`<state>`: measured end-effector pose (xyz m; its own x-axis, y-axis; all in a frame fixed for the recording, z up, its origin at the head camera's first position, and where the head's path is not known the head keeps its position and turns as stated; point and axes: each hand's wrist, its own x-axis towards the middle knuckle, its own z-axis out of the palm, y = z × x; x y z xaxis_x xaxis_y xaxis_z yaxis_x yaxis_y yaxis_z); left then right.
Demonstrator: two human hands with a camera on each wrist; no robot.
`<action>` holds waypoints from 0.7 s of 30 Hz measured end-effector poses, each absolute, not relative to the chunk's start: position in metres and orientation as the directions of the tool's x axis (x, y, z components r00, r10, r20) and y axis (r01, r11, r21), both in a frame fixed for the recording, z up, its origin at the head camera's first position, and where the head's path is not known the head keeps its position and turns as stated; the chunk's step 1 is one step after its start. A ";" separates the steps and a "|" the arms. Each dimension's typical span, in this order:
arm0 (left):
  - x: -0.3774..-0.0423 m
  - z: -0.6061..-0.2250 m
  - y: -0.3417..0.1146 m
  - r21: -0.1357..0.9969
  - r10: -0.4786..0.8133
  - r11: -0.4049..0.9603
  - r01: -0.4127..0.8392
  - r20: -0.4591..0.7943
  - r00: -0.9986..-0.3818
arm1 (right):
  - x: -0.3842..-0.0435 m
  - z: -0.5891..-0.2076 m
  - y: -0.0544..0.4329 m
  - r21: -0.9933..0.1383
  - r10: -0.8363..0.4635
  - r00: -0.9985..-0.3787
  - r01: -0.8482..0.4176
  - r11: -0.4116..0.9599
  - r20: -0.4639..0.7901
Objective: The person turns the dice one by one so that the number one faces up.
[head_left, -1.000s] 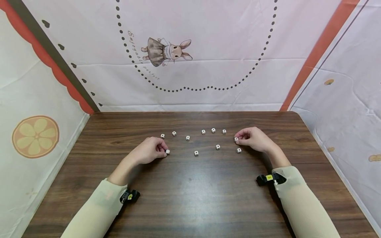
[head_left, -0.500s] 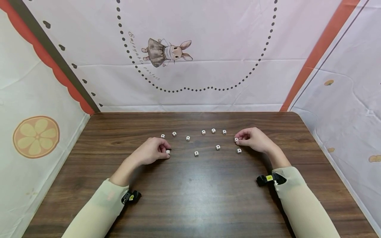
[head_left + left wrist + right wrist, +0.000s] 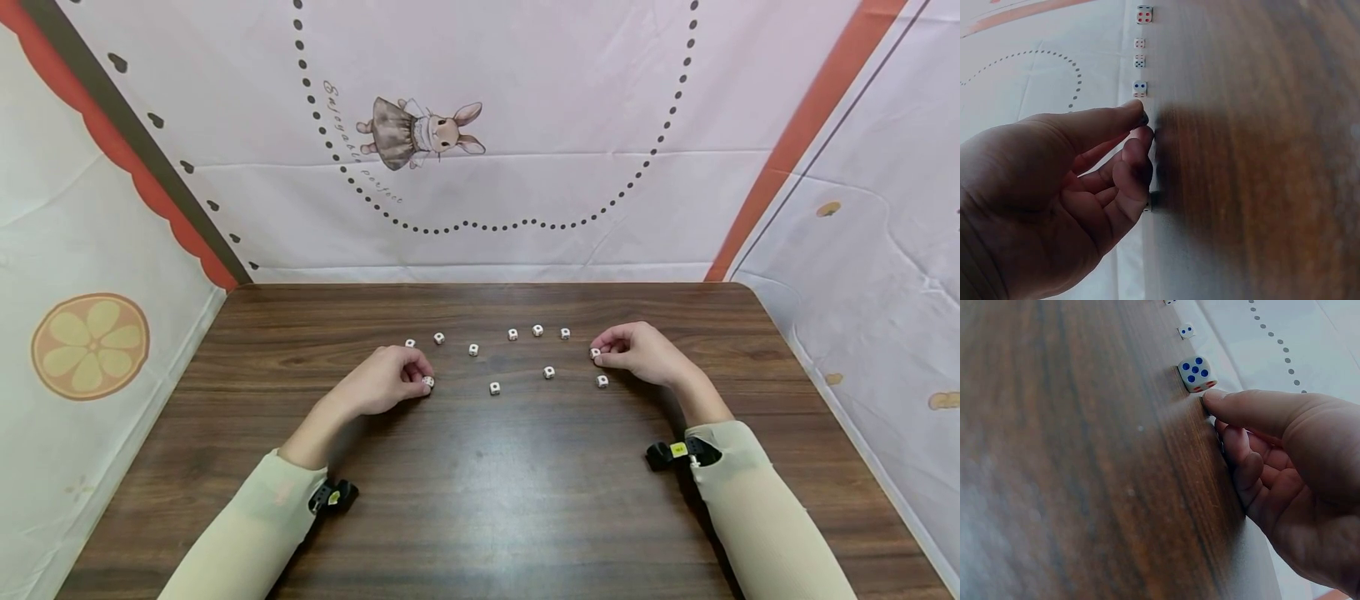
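Note:
In the head view my left hand [image 3: 381, 382] pinches a small white die [image 3: 428, 382] between thumb and fingertips, at the left of the scattered dice. From the left wrist, only a dark sliver of that die [image 3: 1144, 119] shows beside the thumb tip. My right hand [image 3: 642, 354] holds another die [image 3: 595, 353] by its thumb and fingers at the right end, down at the tabletop. The right wrist view hides this die behind the thumb. Just in front of the right hand lies a loose die [image 3: 602, 382], large in the right wrist view with blue and red pips [image 3: 1196, 374].
Several more dice lie between the hands, among them a back one [image 3: 537, 331], a front one [image 3: 494, 388] and one in the middle [image 3: 549, 372]. One die [image 3: 410, 342] sits just behind the left hand. Printed cloth [image 3: 525, 192] hangs beyond the brown wooden table [image 3: 480, 500].
My left hand moves slightly right, its fingers part around the die and then pinch it. That die shifts a little right and turns. The right hand keeps its place and its die.

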<state>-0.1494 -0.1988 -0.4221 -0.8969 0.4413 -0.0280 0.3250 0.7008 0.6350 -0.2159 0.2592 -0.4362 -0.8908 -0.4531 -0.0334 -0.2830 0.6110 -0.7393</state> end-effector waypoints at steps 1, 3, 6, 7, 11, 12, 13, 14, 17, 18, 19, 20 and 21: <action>-0.149 -0.422 -0.199 0.635 0.440 0.701 0.323 -0.028 -0.898 | -0.216 -0.436 0.259 -0.739 -0.452 -0.891 -0.282 0.611 -0.033; -0.149 -0.422 -0.199 0.636 0.440 0.701 0.323 -0.029 -0.898 | -0.216 -0.436 0.259 -0.739 -0.452 -0.892 -0.282 0.611 -0.033; -0.149 -0.421 -0.199 0.643 0.435 0.699 0.313 -0.035 -0.900 | -0.216 -0.436 0.260 -0.736 -0.451 -0.892 -0.286 0.613 -0.030; -0.149 -0.421 -0.199 0.644 0.435 0.699 0.312 -0.037 -0.900 | -0.216 -0.436 0.259 -0.736 -0.452 -0.892 -0.287 0.614 -0.029; -0.149 -0.421 -0.199 0.644 0.434 0.701 0.305 -0.046 -0.900 | -0.216 -0.436 0.259 -0.734 -0.454 -0.891 -0.291 0.614 -0.026; -0.149 -0.420 -0.199 0.644 0.433 0.703 0.302 -0.051 -0.900 | -0.216 -0.436 0.259 -0.734 -0.454 -0.890 -0.292 0.613 -0.025; -0.148 -0.420 -0.200 0.642 0.435 0.704 0.303 -0.053 -0.899 | -0.216 -0.436 0.259 -0.734 -0.455 -0.890 -0.292 0.613 -0.026; -0.148 -0.420 -0.200 0.641 0.435 0.706 0.301 -0.057 -0.899 | -0.216 -0.436 0.259 -0.735 -0.454 -0.890 -0.291 0.612 -0.026; -0.148 -0.419 -0.200 0.639 0.436 0.709 0.298 -0.065 -0.898 | -0.216 -0.436 0.259 -0.737 -0.457 -0.889 -0.291 0.610 -0.027; -0.148 -0.419 -0.201 0.635 0.437 0.712 0.301 -0.065 -0.897 | -0.216 -0.436 0.259 -0.738 -0.458 -0.888 -0.292 0.608 -0.026; -0.148 -0.419 -0.201 0.630 0.437 0.715 0.303 -0.064 -0.897 | -0.217 -0.435 0.259 -0.739 -0.459 -0.888 -0.292 0.608 -0.027; -0.148 -0.420 -0.201 0.626 0.438 0.717 0.306 -0.062 -0.897 | -0.217 -0.435 0.259 -0.740 -0.460 -0.888 -0.292 0.606 -0.026; -0.148 -0.420 -0.201 0.623 0.437 0.719 0.308 -0.061 -0.897 | -0.217 -0.435 0.259 -0.740 -0.461 -0.887 -0.293 0.605 -0.026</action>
<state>-0.1483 -0.2014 -0.4196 -0.8972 0.4375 -0.0607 0.3084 0.7189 0.6229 -0.2168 0.2590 -0.4351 -0.8870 -0.4611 -0.0260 -0.2930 0.6053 -0.7401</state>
